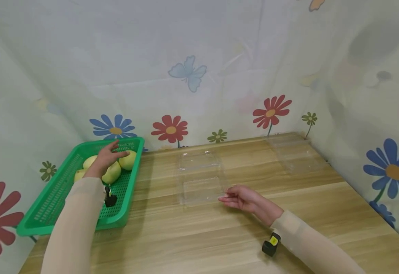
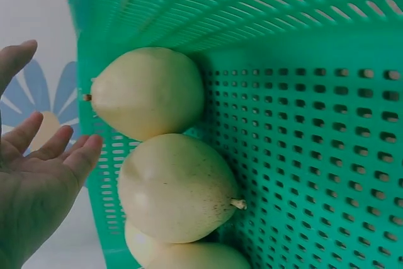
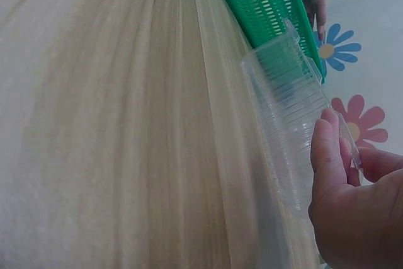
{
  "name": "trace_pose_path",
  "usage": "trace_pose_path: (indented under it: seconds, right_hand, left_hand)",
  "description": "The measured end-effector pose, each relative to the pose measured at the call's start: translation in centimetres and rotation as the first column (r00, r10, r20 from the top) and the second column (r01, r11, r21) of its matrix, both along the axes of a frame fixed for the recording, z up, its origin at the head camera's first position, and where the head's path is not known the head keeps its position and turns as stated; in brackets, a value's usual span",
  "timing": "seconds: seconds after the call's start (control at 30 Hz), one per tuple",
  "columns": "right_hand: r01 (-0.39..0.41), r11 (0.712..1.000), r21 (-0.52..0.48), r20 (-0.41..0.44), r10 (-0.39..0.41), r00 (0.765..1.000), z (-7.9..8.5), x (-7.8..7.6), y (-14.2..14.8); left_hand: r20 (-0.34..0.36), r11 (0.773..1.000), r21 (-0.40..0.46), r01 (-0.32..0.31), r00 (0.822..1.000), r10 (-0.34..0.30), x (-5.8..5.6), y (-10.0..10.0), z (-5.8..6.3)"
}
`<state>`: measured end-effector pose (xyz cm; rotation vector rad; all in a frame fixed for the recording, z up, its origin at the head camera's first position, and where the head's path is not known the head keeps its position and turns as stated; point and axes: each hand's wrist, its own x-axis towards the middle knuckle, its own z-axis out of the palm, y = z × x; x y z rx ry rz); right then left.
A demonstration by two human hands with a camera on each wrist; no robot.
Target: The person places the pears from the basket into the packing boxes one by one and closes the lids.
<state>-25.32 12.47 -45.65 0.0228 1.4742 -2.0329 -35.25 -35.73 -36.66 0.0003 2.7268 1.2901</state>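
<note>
Over a green plastic basket (image 1: pixel 127 198) my left hand (image 1: pixel 108 158) is held with its fingers spread, above several pale yellow pears (image 1: pixel 112 173). In the left wrist view the left hand (image 2: pixel 44 174) is beside a pear (image 2: pixel 151 92) and a second pear (image 2: pixel 179 187), apart from both, its palm bare. My right hand (image 1: pixel 245 201) pinches the right edge of a clear plastic clamshell box (image 1: pixel 201 190), which lies opened out on the table. The right wrist view shows the thumb and fingers of the right hand (image 3: pixel 352 200) at the rim of this box (image 3: pixel 283 118).
Another clear plastic box (image 1: pixel 297 154) lies at the back right of the wooden table (image 1: pixel 172 239). A curtain with printed flowers (image 1: pixel 220 102) hangs behind and along both sides. Each wrist wears a small black camera (image 1: pixel 271 245).
</note>
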Motion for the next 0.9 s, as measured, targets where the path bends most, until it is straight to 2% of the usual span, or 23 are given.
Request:
trace_pose_path:
  seconds: [0.17,0.37,0.63,0.9]
  right_hand:
    - [-0.006,1.000,0.002,-0.001,0.006,1.000,0.3,0.0,0.0]
    - [-0.009,1.000,0.004,-0.002,0.009,1.000,0.5,0.1,0.0]
    - [-0.003,1.000,0.005,-0.009,0.003,1.000,0.3,0.2,0.1]
    - [-0.005,1.000,-0.002,-0.004,0.005,1.000,0.0,0.2,0.0]
  left_hand:
    - [0.010,0.999,-0.032,0.017,1.000,-0.017,-0.7,-0.2,-0.8]
    - [-0.001,0.987,-0.158,0.032,0.999,-0.032,-1.3,-0.5,-1.3]
    - [-0.017,0.946,-0.320,0.056,0.998,-0.065,-2.4,-0.6,-2.0]
    - [-0.037,0.907,-0.418,0.044,0.997,-0.066,-2.7,-0.3,-2.3]
